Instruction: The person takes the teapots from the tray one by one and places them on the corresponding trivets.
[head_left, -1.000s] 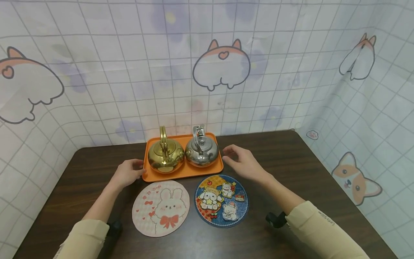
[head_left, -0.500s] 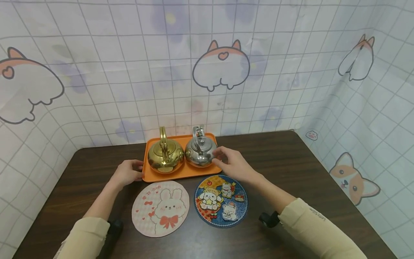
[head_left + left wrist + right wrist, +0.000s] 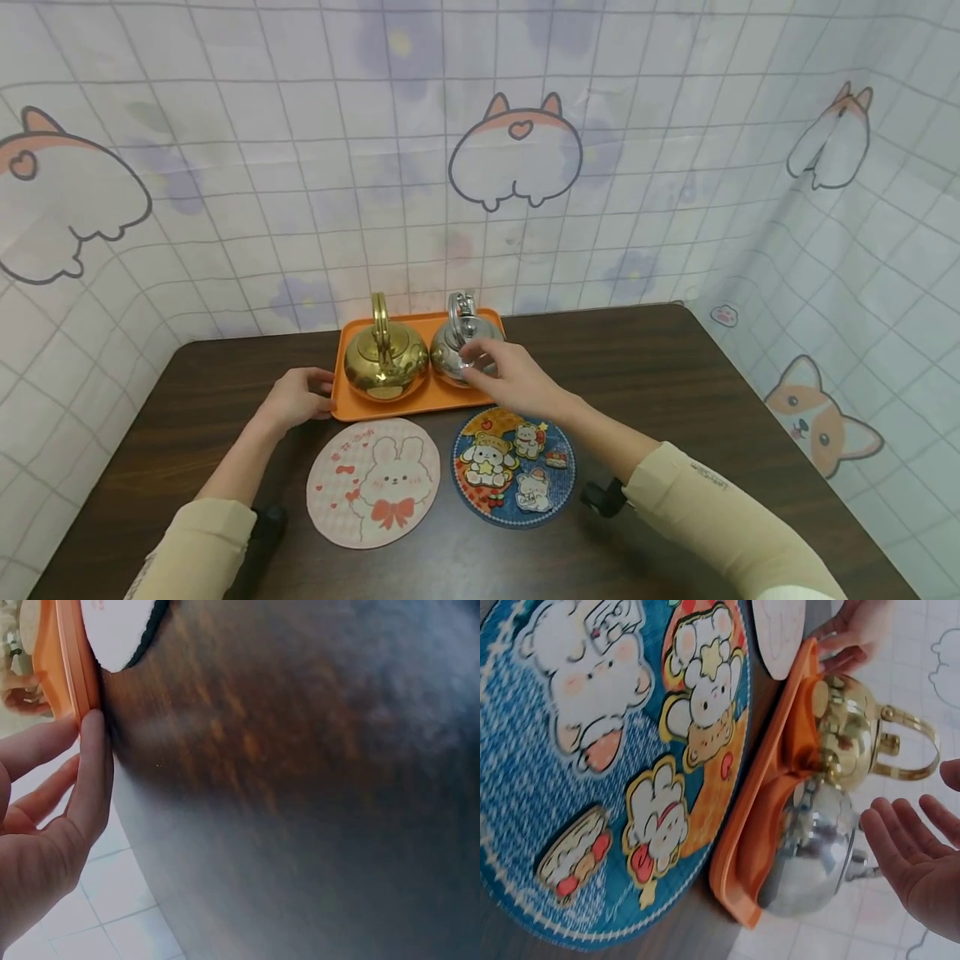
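Observation:
A gold kettle (image 3: 386,360) and a silver kettle (image 3: 444,357) stand side by side on an orange tray (image 3: 390,410), each with an upright hoop handle. At the tray's left end, my left hand (image 3: 294,398) holds the front corner between thumb and fingers; the left wrist view shows the fingertips (image 3: 91,724) against the tray's wall. My right hand (image 3: 517,379) is in front of the silver kettle and hides part of its body. Its fingers are spread and slightly bent, with nothing held. In the right wrist view they appear apart from the kettle.
On the dark wooden table (image 3: 637,367), a round pink rabbit mat (image 3: 373,483) lies front left of the tray. Beside it is a round blue mat (image 3: 513,467) with cartoon animals. A white gridded cloth (image 3: 360,167) hangs close behind the table.
My right hand has moved left from beside the tray to in front of the silver kettle. My left hand stays at the tray's left end. The kettles have not moved.

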`<state>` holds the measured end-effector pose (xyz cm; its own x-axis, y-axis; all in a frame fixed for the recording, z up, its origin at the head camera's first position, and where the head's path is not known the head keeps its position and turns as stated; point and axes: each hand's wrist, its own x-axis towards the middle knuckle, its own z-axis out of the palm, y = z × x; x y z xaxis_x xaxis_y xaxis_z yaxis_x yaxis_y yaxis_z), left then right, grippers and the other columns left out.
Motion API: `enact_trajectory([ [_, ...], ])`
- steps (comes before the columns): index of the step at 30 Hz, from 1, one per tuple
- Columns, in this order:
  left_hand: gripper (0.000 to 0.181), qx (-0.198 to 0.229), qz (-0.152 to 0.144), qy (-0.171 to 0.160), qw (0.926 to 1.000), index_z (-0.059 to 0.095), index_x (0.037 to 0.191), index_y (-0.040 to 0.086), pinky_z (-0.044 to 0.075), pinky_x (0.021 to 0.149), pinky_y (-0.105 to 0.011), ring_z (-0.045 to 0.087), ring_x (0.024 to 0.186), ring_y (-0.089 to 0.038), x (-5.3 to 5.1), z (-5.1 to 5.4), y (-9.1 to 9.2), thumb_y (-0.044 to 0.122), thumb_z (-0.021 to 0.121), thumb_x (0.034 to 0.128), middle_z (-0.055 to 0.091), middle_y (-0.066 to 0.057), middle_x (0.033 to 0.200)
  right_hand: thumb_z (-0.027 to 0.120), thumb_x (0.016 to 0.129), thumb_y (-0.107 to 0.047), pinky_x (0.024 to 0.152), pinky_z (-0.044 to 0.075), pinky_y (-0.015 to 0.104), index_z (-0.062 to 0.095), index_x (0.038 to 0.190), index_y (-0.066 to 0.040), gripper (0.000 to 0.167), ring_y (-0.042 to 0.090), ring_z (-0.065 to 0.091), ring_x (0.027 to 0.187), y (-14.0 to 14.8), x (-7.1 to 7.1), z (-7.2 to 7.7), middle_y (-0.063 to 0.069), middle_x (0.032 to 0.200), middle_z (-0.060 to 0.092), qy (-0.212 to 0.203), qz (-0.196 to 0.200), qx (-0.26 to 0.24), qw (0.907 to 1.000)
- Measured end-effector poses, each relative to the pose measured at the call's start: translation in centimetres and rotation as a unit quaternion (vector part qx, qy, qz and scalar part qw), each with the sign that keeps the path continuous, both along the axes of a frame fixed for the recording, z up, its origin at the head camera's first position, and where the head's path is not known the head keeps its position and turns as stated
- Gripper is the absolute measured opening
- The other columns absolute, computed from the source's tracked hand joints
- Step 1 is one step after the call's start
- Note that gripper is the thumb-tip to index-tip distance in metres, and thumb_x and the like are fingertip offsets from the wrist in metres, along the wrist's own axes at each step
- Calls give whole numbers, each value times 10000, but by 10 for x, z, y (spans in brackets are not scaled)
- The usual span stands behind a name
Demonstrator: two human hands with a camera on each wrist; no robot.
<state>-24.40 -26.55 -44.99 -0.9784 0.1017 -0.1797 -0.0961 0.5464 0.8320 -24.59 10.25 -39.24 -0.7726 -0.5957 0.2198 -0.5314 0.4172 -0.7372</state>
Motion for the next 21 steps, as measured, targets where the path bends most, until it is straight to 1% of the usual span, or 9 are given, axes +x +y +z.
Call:
enact_trajectory([
  [5,551,55,32,-115,9999,447,1401,-193,635,777,-391,700,912,-298,-1,2,-1,-101,673,907,528,-336,1235,600,1063,-248,907,563,340,618,1318,-35,332,204,637,1096,-12,-1,-1,106,1254,653,78,139,-27,9999],
  [9,566,67,52,-206,9998,421,1409,-208,633,786,-398,695,928,-305,-3,2,0,-114,664,906,522,-335,1238,608,1059,-235,933,561,328,621,1309,-76,296,187,640,1111,-20,-2,-4,70,1233,656,17,229,-199,9995],
  [14,568,21,-15,-240,9997,402,1413,-220,633,787,-402,688,942,-312,-4,4,1,-114,651,913,519,-347,1247,606,1059,-211,960,553,346,569,1363,-43,349,210,614,1154,-29,-1,-7,110,1275,625,-307,340,-317,9984],
  [17,564,-10,-54,-243,9997,403,1410,-219,634,781,-399,682,939,-307,-4,4,1,-108,652,916,521,-343,1235,612,1054,-187,953,559,354,547,1383,-41,366,233,613,1153,-35,0,-8,143,1279,618,-372,356,-420,9978],
  [21,562,-9,-89,-281,9996,404,1411,-213,634,782,-397,678,941,-306,-3,4,0,-102,654,920,523,-336,1230,627,1045,-159,955,563,362,536,1390,-47,375,251,623,1141,-42,0,-12,142,1260,619,-397,348,-555,9971],
])
